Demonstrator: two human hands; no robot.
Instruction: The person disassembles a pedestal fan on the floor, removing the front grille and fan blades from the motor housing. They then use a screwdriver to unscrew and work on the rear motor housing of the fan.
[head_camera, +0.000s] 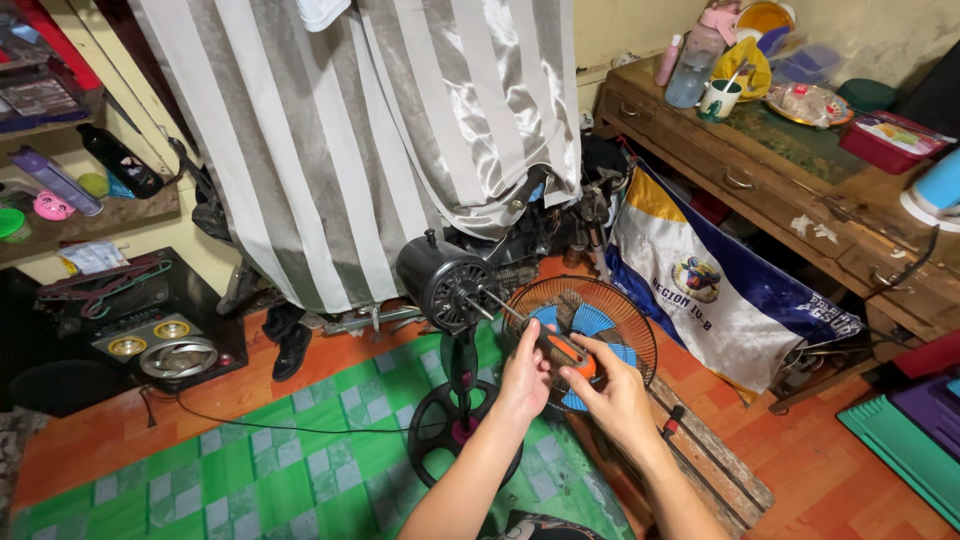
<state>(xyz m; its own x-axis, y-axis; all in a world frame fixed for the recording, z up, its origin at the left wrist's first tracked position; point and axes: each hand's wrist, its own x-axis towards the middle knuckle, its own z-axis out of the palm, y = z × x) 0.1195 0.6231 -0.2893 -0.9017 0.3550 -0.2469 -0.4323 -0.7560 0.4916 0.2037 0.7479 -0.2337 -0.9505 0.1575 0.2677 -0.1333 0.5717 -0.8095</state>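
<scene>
Two hands (575, 380) on screwdriver (567, 352), fan grille (620, 305) behind

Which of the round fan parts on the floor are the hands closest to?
The wire fan guard with blue blades: both the left hand and right hand are right at it. The black round base lies lower left.

- Lived-in room of a home, w/ a fix-it corner on the floor.
- Striped grey/white curtain (400, 130) hung as a divider; dark machine parts tucked under its hem.
- Worn wooden sideboard (740, 170) w/ drawers, top crowded w/ household stuff: bottle (693, 65), mug (718, 100), plate (808, 104), red tray (890, 140).
- Shelf (90, 215) on left w/ small odds & ends.
- Green checked floor mat (260, 470) over orange floor, loose cable across it.
- Stand fan (455, 290) w/ grille off, motor bare.
- Speaker box (165, 335) on floor; blue/white banner (720, 290) draped by the sideboard.
</scene>
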